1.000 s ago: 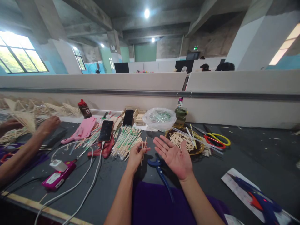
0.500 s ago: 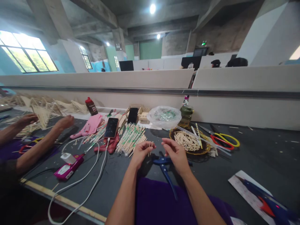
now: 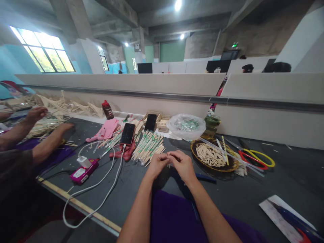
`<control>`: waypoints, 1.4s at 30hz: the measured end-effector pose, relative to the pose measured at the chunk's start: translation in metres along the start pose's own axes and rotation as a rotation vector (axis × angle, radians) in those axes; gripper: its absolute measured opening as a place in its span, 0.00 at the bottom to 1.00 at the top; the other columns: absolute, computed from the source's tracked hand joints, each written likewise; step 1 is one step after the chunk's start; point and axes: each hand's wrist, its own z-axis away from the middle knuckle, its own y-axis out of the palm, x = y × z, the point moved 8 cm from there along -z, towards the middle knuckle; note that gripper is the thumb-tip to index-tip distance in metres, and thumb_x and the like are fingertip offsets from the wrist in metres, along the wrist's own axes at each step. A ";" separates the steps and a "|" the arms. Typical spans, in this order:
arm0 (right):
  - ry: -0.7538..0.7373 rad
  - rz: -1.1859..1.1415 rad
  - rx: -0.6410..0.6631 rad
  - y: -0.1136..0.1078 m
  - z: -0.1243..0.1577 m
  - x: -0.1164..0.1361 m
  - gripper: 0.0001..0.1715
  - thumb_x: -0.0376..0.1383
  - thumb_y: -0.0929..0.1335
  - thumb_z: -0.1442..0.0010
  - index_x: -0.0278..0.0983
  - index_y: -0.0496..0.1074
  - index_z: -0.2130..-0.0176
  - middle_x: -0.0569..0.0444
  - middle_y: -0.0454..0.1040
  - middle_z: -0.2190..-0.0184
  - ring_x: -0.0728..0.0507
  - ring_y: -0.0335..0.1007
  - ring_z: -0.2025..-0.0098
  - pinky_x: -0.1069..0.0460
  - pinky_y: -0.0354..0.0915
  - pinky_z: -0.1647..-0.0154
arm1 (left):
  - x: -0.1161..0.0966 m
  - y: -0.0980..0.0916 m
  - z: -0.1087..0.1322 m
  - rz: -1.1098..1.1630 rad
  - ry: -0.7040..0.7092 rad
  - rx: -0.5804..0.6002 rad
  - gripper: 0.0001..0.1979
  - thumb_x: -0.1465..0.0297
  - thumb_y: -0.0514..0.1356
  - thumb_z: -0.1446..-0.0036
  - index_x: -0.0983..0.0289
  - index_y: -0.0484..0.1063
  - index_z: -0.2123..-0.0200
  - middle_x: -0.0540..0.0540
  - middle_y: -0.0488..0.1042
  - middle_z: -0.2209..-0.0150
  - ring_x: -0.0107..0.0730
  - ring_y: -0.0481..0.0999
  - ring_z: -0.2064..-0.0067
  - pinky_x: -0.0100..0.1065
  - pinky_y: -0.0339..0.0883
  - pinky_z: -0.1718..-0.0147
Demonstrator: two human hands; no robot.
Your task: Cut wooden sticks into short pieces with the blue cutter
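My left hand (image 3: 157,164) is pinched around short wooden sticks (image 3: 169,165), whose ends just show under the fingertips. My right hand (image 3: 184,166) meets it there, thumb and fingers closed on the same small sticks. Fingers cover most of what is held. Beneath my right hand lies a blue-handled tool (image 3: 206,178), partly hidden by the wrist. To the right stands a round basket (image 3: 194,156) of short cut sticks (image 3: 210,154). A bundle of wrapped bamboo sticks (image 3: 148,147) lies just beyond my left hand.
Scissors with red and yellow handles (image 3: 258,158) lie right of the basket. A bag of wrappers (image 3: 186,126) and a jar (image 3: 212,125) stand behind. A phone (image 3: 127,133), white cable (image 3: 112,182) and power strip (image 3: 84,171) lie left. A co-worker's hand (image 3: 37,114) is farther left.
My right hand has moved in from the right and now touches my left fingertips at the sticks. The view has turned slightly left. The co-worker's hands have moved apart from the stick structure.
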 end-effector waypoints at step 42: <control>0.036 0.068 0.054 0.003 -0.026 -0.020 0.14 0.42 0.67 0.45 0.36 0.78 0.68 0.50 0.78 0.70 0.44 0.73 0.69 0.51 0.69 0.68 | 0.031 -0.006 -0.012 0.099 0.006 -0.100 0.16 0.63 0.69 0.58 0.68 0.80 0.68 0.56 0.79 0.71 0.33 0.75 0.69 0.32 0.67 0.66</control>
